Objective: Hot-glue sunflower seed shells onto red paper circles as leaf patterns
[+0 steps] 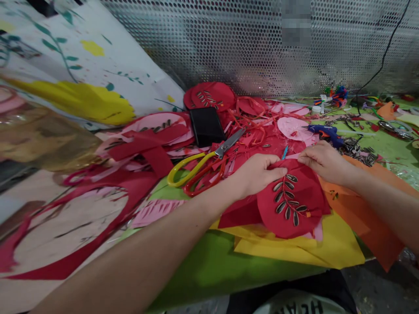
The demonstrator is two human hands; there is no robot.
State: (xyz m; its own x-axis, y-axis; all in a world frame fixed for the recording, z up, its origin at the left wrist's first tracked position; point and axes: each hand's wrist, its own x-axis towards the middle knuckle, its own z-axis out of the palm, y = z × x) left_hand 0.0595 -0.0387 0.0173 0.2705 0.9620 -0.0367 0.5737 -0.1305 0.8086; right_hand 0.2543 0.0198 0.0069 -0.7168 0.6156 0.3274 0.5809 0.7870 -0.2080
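Note:
A round red felt piece (268, 213) lies in front of me, with sunflower seeds (288, 196) set in a leaf-branch pattern on it. My left hand (258, 174) pinches its top edge between thumb and fingers. On the right, my right hand (322, 161) has its fingers closed at the top right edge of the same piece. A small blue pointed thing (284, 152) shows between the hands. Under the red piece are yellow sheets (294, 248) and an orange sheet (363, 209).
Yellow-and-red-handled scissors (229, 144) lie open left of my hands, near a black phone-like object (207, 126). Red scraps (157, 144) spread leftward. A blue glue gun (324, 130) and loose seeds (360, 152) are at the right. Perforated metal (229, 43) stands behind.

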